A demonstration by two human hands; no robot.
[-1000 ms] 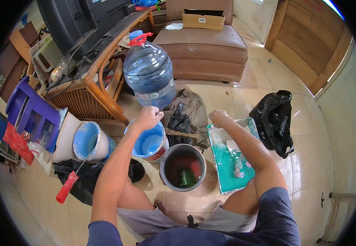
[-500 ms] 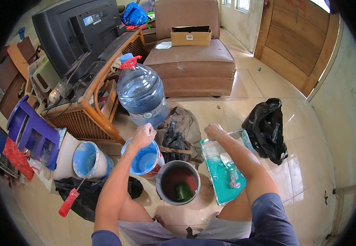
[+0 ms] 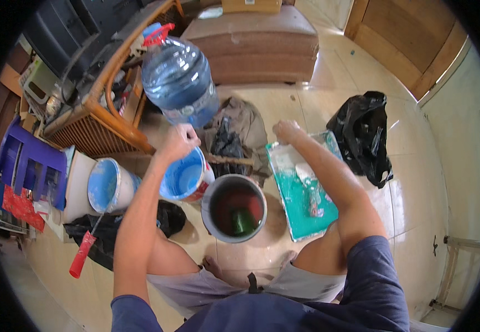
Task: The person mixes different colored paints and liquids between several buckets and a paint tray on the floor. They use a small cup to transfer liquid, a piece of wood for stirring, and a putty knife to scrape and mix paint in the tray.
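Observation:
My left hand (image 3: pixel 179 142) is closed, its fingers curled in, above the far rim of a blue-lined paint bucket (image 3: pixel 181 182) and just nearer than a large water bottle (image 3: pixel 180 83). Whatever it may hold is too small to make out. By the far left corner of a paint tray (image 3: pixel 312 221) with green paint, my right hand (image 3: pixel 288 133) is closed too; its fingertips are hidden. A paint-smeared tool (image 3: pixel 314 202) lies in the tray. Between my knees stands a grey bucket (image 3: pixel 208 213) holding dark reddish contents and a green object (image 3: pixel 243 221).
On the left lie a tipped white bucket (image 3: pixel 132 189), a red-handled roller frame (image 3: pixel 82 254) and a purple plastic stool (image 3: pixel 24 157). A black plastic bag (image 3: pixel 361 133) sits right of the tray. Brown cloth (image 3: pixel 249 123) lies beyond the buckets, before a brown seat (image 3: pixel 251 52).
The view has tipped down, so everything sits higher in the picture. My left hand has turned slightly, showing the gap within its curled fingers. My right hand stays by the tray corner.

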